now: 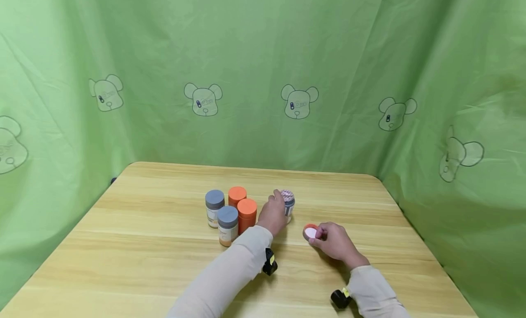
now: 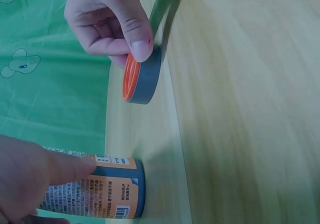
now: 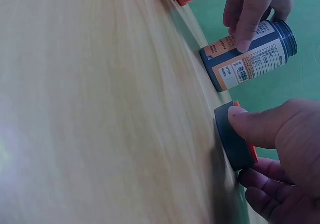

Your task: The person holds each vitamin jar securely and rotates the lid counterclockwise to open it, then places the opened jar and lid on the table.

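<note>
My left hand (image 1: pixel 273 214) grips a grey supplement jar (image 1: pixel 290 209) from its left side. With its lid off, the jar shows a threaded neck (image 3: pixel 287 38) in the right wrist view and a patterned seal (image 1: pixel 287 195) over its mouth. White and orange label panels with small print cover its side (image 2: pixel 117 191). To the right, my right hand (image 1: pixel 338 242) pinches a round grey lid (image 3: pixel 231 140) between thumb and fingers. The lid's orange inner ring and white liner (image 1: pixel 311 232) face up in the head view, close over the table.
Left of my left hand stand two grey-lidded jars (image 1: pixel 228 217) (image 1: pixel 214 200) and two orange jars (image 1: pixel 247 211) (image 1: pixel 237 195), grouped closely. All are on a wooden table (image 1: pixel 135 245). A green curtain (image 1: pixel 250 49) with bear faces surrounds its back and sides.
</note>
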The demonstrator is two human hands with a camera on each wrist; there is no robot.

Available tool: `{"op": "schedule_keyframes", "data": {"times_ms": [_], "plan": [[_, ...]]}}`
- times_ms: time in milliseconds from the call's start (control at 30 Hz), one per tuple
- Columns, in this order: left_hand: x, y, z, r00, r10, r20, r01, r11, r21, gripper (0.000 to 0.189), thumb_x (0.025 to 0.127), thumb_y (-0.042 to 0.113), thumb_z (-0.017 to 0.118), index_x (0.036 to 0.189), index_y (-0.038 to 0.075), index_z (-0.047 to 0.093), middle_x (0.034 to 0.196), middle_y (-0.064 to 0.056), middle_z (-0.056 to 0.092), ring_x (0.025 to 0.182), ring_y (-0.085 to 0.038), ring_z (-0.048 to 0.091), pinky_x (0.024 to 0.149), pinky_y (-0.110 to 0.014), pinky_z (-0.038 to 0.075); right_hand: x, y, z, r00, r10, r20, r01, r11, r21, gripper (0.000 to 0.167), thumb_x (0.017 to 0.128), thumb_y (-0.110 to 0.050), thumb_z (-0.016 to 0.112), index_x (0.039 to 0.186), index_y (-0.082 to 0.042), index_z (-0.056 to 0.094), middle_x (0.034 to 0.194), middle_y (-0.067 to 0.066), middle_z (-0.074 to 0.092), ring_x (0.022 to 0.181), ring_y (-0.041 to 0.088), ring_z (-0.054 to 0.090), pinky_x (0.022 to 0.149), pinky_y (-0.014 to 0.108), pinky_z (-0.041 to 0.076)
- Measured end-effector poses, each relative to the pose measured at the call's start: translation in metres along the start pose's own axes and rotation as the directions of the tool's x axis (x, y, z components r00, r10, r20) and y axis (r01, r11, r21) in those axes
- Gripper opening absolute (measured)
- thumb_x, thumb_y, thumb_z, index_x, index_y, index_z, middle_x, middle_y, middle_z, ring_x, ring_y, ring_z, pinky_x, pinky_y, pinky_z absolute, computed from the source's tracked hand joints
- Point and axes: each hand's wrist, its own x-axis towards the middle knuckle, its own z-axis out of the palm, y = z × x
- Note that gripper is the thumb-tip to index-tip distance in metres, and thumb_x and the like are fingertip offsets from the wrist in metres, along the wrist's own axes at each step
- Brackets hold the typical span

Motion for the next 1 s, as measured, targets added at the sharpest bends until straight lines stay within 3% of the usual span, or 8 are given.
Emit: {"op": "schedule_keyframes", "data": {"times_ms": [167,300,433,533,700,867,1000], "plan": [[-0.007,0.004,-0.004,1.000,0.025,-0.011,-0.025,1.000,0.006,0.083,0.081,0.022,0.080,0.140,-0.009,0.032,0.116,-0.024,0.055,0.093,-0.031,0.063,0.077,-0.037,0.054,-0.001,-0.003,-0.002,0.997,-0.030,-0.065,0.030,1.000,-0.007,0.021,0.080,-0.018,0.079,0.078,-0.010,0.059,0.082,0.006,0.056,0.075,0.021,0.051,0.069,0.037,0.043],[-0.019,0.004,-0.012,0.991,0.126,-0.034,-0.125,0.992,0.019,0.070,0.085,0.025,0.075,0.136,-0.007,0.040,0.109,-0.020,0.059,0.089,-0.026,0.063,0.074,-0.033,0.054,-0.001,-0.016,-0.003,0.980,-0.059,-0.188,0.064,0.998,0.023,0.022,0.084,-0.018,0.076,0.094,-0.003,0.063,0.098,0.016,0.061,0.088,0.032,0.058,0.076,0.047,0.048],[-0.040,-0.002,-0.029,0.972,0.227,-0.054,-0.229,0.973,-0.024,0.044,0.087,0.029,0.073,0.117,0.001,0.058,0.095,-0.010,0.065,0.078,-0.018,0.063,0.066,-0.028,0.052,0.002,-0.036,0.000,0.965,-0.074,-0.250,0.112,0.984,0.141,0.025,0.085,-0.013,0.075,0.102,0.000,0.064,0.101,0.017,0.064,0.092,0.032,0.061,0.079,0.046,0.051],[-0.058,-0.015,-0.043,0.963,0.270,-0.024,-0.271,0.957,-0.103,0.028,0.086,0.029,0.074,0.102,0.009,0.063,0.089,-0.005,0.067,0.076,-0.014,0.062,0.065,-0.026,0.050,0.004,-0.053,0.005,0.967,-0.099,-0.236,0.155,0.961,0.230,0.024,0.085,-0.011,0.074,0.104,0.000,0.062,0.099,0.016,0.064,0.088,0.027,0.062,0.076,0.044,0.053],[-0.082,-0.044,-0.057,0.956,0.284,0.067,-0.266,0.943,-0.201,0.024,0.085,0.024,0.075,0.097,0.006,0.066,0.090,-0.006,0.069,0.082,-0.018,0.065,0.069,-0.026,0.051,0.006,-0.081,0.019,0.972,-0.158,-0.176,0.203,0.938,0.282,0.030,0.086,-0.012,0.073,0.111,-0.002,0.059,0.098,0.013,0.064,0.086,0.025,0.062,0.072,0.037,0.050],[-0.095,-0.070,-0.064,0.961,0.269,0.061,-0.253,0.947,-0.196,0.025,0.083,0.021,0.076,0.096,0.002,0.066,0.089,-0.009,0.069,0.081,-0.021,0.066,0.070,-0.031,0.052,0.018,-0.106,0.032,0.973,-0.207,-0.106,0.231,0.919,0.319,0.046,0.087,-0.018,0.073,0.128,-0.010,0.052,0.113,0.012,0.061,0.098,0.027,0.061,0.081,0.042,0.051],[-0.102,-0.084,-0.065,0.972,0.225,0.061,-0.211,0.961,-0.177,0.026,0.083,0.021,0.076,0.096,0.001,0.066,0.088,-0.009,0.067,0.081,-0.021,0.064,0.071,-0.035,0.052,0.028,-0.120,0.042,0.972,-0.231,-0.039,0.232,0.925,0.301,0.062,0.088,-0.024,0.072,0.142,-0.018,0.043,0.131,0.013,0.053,0.110,0.029,0.059,0.088,0.046,0.049]]}}
